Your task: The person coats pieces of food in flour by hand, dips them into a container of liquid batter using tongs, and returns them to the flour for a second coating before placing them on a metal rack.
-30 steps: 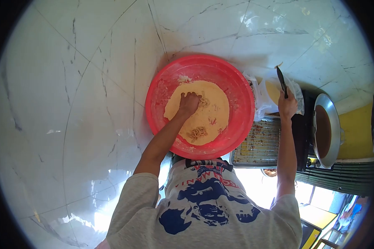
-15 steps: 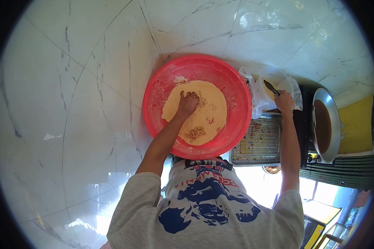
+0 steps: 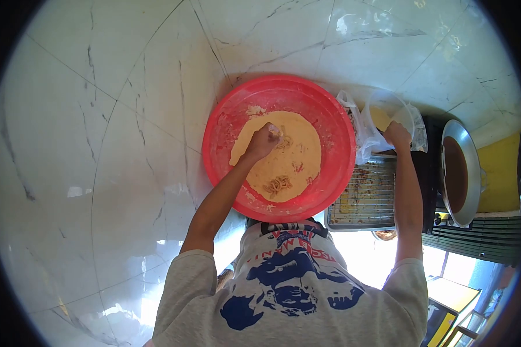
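My left hand (image 3: 263,142) is inside the red basin (image 3: 220,165), its fingers closed with pale flour showing at them. Yellowish flour (image 3: 301,156) covers the basin's floor. Beside that hand lie a few coated strips (image 3: 286,141), and a second small heap of strips (image 3: 277,185) rests nearer my body. Over on the right, my right hand (image 3: 398,135) is closed at the near rim of a clear tub (image 3: 400,107) holding pale yellow liquid (image 3: 380,118). The dark-tipped tongs it grips are mostly hidden now, pointing down into the tub.
A wire rack on a tray (image 3: 364,196) sits right of the basin, below the tub. White plastic bags (image 3: 362,134) crowd around the tub. Farther right stands a wide metal pan (image 3: 472,168) of brown liquid. Marbled tile wall (image 3: 139,115) rises behind and left.
My left hand has closed and turned over slightly, with flour at its fingers. My right hand has tipped the tongs down into the tub, so their dark ends no longer show.
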### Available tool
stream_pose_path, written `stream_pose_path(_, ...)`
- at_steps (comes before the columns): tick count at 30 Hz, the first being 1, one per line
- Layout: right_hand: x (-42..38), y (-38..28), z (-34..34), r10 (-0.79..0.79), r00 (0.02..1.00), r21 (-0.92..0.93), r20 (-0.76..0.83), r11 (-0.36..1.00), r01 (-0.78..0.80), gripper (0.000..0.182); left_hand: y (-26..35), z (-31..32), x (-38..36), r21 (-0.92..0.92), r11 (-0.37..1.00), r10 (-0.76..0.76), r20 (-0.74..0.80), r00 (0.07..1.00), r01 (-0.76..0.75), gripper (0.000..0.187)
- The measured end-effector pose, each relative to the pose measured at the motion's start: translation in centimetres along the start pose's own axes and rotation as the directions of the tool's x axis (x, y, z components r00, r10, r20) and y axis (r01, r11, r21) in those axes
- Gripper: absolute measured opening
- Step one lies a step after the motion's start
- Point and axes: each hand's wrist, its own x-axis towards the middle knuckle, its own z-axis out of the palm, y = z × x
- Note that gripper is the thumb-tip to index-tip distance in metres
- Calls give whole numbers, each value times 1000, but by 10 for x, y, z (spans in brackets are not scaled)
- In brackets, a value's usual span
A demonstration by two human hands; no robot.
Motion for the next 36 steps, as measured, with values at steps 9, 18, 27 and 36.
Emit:
stream_pose_path(9,-26,-4,0,116,963,120,-245,989,-89,27,-28,-17,-21,-307,922,-134,314,940,234,51)
stream_pose_path(18,-33,-6,-3,151,943,149,-296,983,-111,26,-26,-10,-16,-325,904,-201,247,948,277,59)
stream_pose_path(27,-35,-8,-5,175,940,190,-292,974,-122,26,-33,-7,-16,-292,927,-184,195,963,236,62)
stream_pose_path(36,-20,-7,-7,141,985,59,-98,989,-135,30,-42,-4,-15,-212,949,-183,234,955,233,54)
